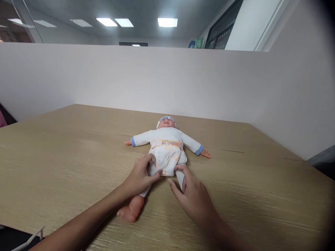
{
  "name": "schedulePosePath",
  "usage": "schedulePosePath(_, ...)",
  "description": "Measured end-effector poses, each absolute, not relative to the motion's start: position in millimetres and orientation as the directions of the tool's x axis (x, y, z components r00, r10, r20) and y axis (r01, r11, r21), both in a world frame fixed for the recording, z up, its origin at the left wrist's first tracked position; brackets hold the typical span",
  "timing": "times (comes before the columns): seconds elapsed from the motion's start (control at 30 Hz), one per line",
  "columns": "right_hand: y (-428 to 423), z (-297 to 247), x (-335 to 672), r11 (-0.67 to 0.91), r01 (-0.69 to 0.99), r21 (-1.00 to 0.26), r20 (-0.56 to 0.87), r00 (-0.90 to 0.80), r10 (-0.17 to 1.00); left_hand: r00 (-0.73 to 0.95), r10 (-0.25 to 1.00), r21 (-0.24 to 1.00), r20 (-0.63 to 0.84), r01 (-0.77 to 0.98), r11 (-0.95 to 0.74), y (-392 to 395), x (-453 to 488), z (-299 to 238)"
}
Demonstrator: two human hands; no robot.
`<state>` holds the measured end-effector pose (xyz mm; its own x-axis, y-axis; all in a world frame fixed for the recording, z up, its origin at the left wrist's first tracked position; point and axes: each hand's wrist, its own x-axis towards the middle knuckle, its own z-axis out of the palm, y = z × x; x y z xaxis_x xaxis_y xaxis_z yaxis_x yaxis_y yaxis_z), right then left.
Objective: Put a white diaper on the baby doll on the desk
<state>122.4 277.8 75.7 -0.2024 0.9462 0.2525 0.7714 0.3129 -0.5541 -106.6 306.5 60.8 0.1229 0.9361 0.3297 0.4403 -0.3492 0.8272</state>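
Note:
A baby doll (166,139) lies on its back on the wooden table (65,157), arms spread, head pointing away from me. It wears a white long-sleeved top with blue cuffs, a white cap and a diaper (167,157). My left hand (140,177) rests on the doll's left thigh, fingers curled at the diaper's lower edge. My right hand (192,195) covers the other leg, thumb and fingers pressed at the diaper's lower right edge. One bare foot (129,212) shows below my left wrist.
White partition walls (167,80) enclose the table at the back and right. A dark chair edge (323,162) shows at the right, and a white cable (28,238) at the bottom left corner.

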Motion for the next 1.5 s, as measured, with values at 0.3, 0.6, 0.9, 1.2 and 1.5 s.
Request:
schedulePosePath(0.3,281.3,73.6,126.7,0.251,0.649,-0.718,0.235,-0.113,0.965,-0.067,0.964,0.939,0.257,0.254,-0.232,304.5,-102.7,52.2)
schedulePosePath(0.6,274.0,76.9,118.7,0.4,0.744,-0.536,0.28,-0.291,0.915,0.055,0.989,0.986,0.134,0.09,-0.138,309.2,-107.0,53.7)
schedulePosePath(0.9,275.3,78.2,119.4,0.432,0.717,-0.548,0.29,-0.322,0.901,0.166,0.98,0.993,0.111,0.013,-0.114,315.9,-110.4,52.7)
schedulePosePath(1.2,294.3,77.5,121.2,0.193,0.605,-0.773,0.178,-0.086,0.98,0.164,0.983,0.989,0.078,-0.137,-0.056,317.9,-108.7,54.3)
schedulePosePath(1.5,292.0,92.9,133.6,0.061,0.63,-0.774,0.114,0.044,0.993,0.146,0.989,0.98,0.003,-0.198,0.027,318.4,-110.2,49.7)
